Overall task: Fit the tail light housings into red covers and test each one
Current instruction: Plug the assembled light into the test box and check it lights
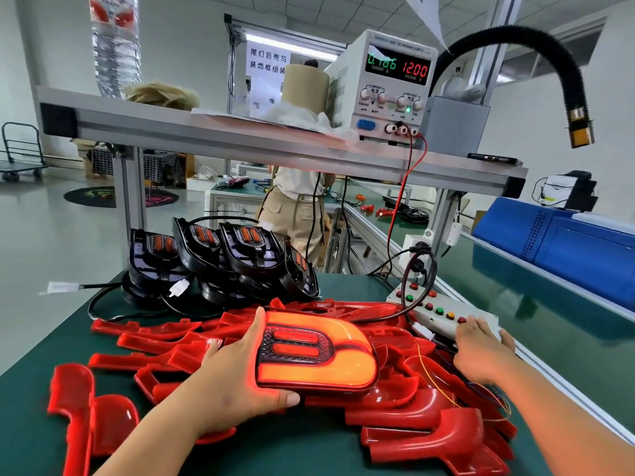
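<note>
Tail light housing [318,355], lit orange-red, sits above the heap of red covers [422,407] at the middle of the tabletop [37,341]. My left hand [233,383] grips its left end, thumb beneath, fingers curled over the top. My right hand [481,352] lies flat, fingers straight, on the button box [429,305] at the right edge. Power supply [388,80] reads 12.00 V.

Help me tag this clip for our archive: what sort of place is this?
Most likely a factory assembly-and-test workstation for tail lights: a DC power supply, a heap of red covers beside stacked black housings, and a lit tail light in the left hand.
</note>
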